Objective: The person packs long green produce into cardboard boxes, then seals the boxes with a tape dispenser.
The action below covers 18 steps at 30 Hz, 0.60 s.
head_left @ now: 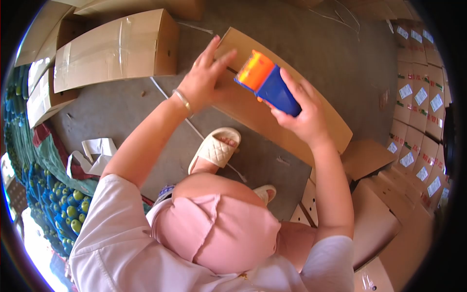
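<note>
A blue and orange tape dispenser (277,90) is gripped in my right hand (311,117), its orange toothed end pointing up and left. Below it lies a long closed cardboard box (272,119), running diagonally from upper left to lower right. My left hand (204,80) is over the box's far left end with the fingers spread and partly blurred, and nothing shows in it. A bracelet circles the left wrist.
Another long taped box (116,51) stands at the upper left. Printed, labelled cartons (418,102) are stacked on the right. Green fruit in blue netting (63,204) sits at the lower left, near a white scrap (99,151). More brown cardboard (374,219) is at the lower right. A pale strap (189,124) crosses the floor.
</note>
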### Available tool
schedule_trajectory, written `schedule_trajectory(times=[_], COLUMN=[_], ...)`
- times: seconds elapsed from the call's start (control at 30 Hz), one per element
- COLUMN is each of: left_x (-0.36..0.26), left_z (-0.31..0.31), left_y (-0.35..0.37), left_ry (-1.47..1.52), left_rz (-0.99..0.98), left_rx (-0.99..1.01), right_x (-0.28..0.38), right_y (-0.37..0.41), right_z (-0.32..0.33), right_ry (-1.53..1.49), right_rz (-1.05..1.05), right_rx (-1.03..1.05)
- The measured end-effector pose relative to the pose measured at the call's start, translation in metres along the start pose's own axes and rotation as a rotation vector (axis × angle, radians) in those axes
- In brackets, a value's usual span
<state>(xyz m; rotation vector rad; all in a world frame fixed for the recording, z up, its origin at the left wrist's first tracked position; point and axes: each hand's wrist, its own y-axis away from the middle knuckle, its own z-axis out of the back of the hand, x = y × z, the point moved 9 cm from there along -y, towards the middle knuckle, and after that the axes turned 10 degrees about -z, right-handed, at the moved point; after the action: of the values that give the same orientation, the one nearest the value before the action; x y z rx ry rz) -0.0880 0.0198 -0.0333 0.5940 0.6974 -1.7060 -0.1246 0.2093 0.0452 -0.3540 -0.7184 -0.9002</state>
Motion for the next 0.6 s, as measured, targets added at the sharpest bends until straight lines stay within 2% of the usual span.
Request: schedule_trajectory(times=[0.03,0.1,0.17,0.23,0.3,0.33,0.37,0.43,0.5,0.6], left_x=[-0.005,-0.024,-0.023,-0.023,-0.023,-0.023,-0.022,-0.024,-0.021,-0.018], left_z=[0.006,-0.012,-0.013,-0.012,-0.014,-0.014,-0.012,-0.01,-0.011,-0.012], left_y=[0.004,0.017,0.014,0.008,0.01,0.011,0.01,0.003,0.003,0.009], left_ry=[-0.001,-0.445,-0.483,-0.362,-0.364,-0.359,-0.359,-0.341,-0.315,-0.311], left_rz=[-0.002,-0.182,-0.173,-0.117,-0.109,-0.117,-0.125,-0.109,-0.086,-0.08], left_rx=[-0.005,0.263,0.294,0.271,0.286,0.271,0.251,0.244,0.247,0.225], right_x=[-0.002,-0.009,-0.013,-0.029,-0.053,-0.05,-0.079,-0.093,-0.081,-0.076], right_y=[0.001,0.004,-0.002,-0.027,-0.059,-0.076,-0.083,-0.075,-0.078,-0.067], right_z=[0.003,0.0,-0.002,0.012,0.027,0.025,0.016,-0.013,-0.017,-0.02], right_ry=[-0.054,-0.032,-0.016,-0.537,-0.824,-0.919,-0.955,-1.039,-0.938,-0.907], right_rz=[-0.003,-0.077,-0.14,-0.206,-0.399,-0.415,-0.549,-0.753,-0.563,-0.509], right_rx=[-0.029,0.026,0.072,-0.022,-0.03,0.043,0.032,0.028,0.043,0.021])
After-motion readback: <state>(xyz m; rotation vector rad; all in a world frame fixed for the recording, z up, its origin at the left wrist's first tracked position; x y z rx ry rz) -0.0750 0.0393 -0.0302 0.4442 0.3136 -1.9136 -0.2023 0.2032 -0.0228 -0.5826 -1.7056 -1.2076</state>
